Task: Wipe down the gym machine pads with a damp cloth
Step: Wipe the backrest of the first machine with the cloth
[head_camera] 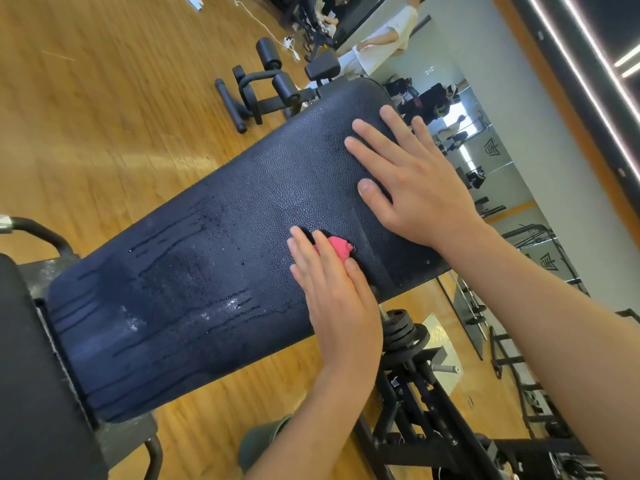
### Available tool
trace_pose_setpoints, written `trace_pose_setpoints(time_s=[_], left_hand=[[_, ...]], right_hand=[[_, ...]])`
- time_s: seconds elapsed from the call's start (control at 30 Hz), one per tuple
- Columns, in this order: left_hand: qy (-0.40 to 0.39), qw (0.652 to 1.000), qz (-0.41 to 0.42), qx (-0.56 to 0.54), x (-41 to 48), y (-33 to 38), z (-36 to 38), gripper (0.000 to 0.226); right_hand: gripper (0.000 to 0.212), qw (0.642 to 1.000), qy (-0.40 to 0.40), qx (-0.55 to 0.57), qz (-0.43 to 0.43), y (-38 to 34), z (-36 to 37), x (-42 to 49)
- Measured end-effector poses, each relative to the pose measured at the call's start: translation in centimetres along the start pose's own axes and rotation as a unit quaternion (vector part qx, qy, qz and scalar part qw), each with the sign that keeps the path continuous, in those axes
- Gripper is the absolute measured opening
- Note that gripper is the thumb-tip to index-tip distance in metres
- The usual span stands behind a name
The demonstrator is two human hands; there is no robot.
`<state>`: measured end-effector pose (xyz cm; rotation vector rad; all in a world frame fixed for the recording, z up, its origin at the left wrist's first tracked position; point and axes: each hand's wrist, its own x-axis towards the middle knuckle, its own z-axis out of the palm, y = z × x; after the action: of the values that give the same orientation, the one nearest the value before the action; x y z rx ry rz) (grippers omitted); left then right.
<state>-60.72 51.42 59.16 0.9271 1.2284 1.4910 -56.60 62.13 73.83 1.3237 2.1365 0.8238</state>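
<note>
Glistening with wet streaks at its left, the black pad (214, 258) carries the left hand (332, 299), straight fingers together pressing the pink cloth (337, 247) flat mid-pad to scrub — and the right hand (419, 185), fingers spread, likely bracing the far end.

head cam | looks fwd/down, tilted | close over pad (207, 271)

The left hand (332, 299) lies palm down near the middle of the pad (194, 258), fingers nearly straight, pressing a cloth (341, 249). The right hand (415, 181) rests flat at the pad's far end, fingers spread.
</note>
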Motion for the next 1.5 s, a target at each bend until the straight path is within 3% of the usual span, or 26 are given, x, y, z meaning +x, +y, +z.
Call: trace_pose_setpoints(time_s=[0.37, 0.67, 0.87, 1.0, 1.27, 1.5], left_hand=[[0.017, 1.000, -0.019, -0.012, 1.8, 0.5, 0.4, 0.053], [-0.027, 0.999, 0.020, 0.011, -1.9, -0.7, 0.5, 0.052], [-0.069, 0.996, 0.012, 0.049, -1.2, -0.5, -0.3, 0.053], [-0.090, 0.996, 0.027, 0.010, -1.3, -0.7, -1.2, 0.053], [-0.039, 0.997, 0.005, -0.073, -0.9, -2.0, -2.9, 0.053], [0.027, 0.998, -0.005, -0.057, 9.2, -2.0, -4.2, 0.053]], right_hand=[[0.057, 1.000, 0.012, 0.005, -0.002, 0.0, 0.0, 0.0], [0.057, 1.000, 0.019, 0.004, -0.007, 0.1, 0.3, -0.1], [0.056, 0.999, -0.019, -0.030, -0.010, -0.5, -0.7, 0.1], [0.055, 0.994, -0.030, -0.077, -0.072, -1.3, -1.0, -0.7], [0.066, 0.994, 0.002, -0.089, -0.057, -2.5, 1.0, -1.7], [0.065, 0.994, 0.011, -0.093, -0.050, -2.7, 1.2, -1.7]])
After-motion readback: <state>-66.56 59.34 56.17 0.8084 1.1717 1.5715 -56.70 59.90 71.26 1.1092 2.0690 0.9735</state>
